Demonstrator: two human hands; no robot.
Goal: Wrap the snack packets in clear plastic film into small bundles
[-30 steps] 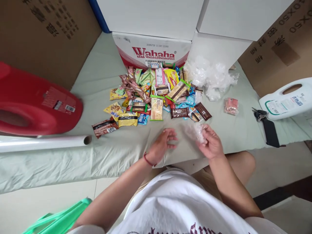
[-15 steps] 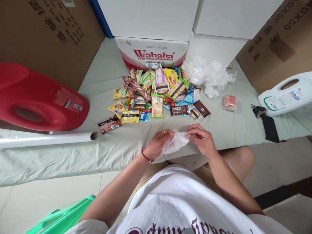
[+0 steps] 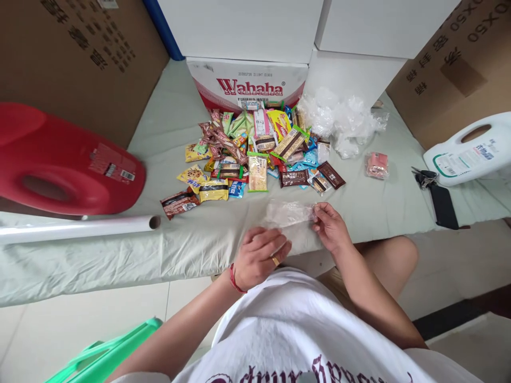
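My right hand (image 3: 330,226) pinches the right end of a crumpled clear plastic bag (image 3: 289,213) between thumb and fingers. The bag stretches leftward, just above the green sheet at the near edge. Below and left of the bag is my left hand (image 3: 263,255), back upward, its fingers curled in and a ring on one of them. Its thumb and fingertips are hidden, so whatever it may hold does not show. Beyond both hands lies a heap of wrapped snacks (image 3: 257,173), with a brown-wrapped snack (image 3: 179,203) at its near left.
A red jug (image 3: 72,159) and a plastic-film roll (image 3: 80,229) lie on the left. Clear bags (image 3: 343,122) are piled behind, near a pink packet (image 3: 377,165). A white bottle (image 3: 471,151), keys (image 3: 423,177) and a black phone (image 3: 444,207) lie right. A Wahaha carton (image 3: 251,80) stands at the back.
My left hand has let go of the plastic bag, turned palm down and moved toward my body. My right hand still pinches the bag, which now lies farther forward.
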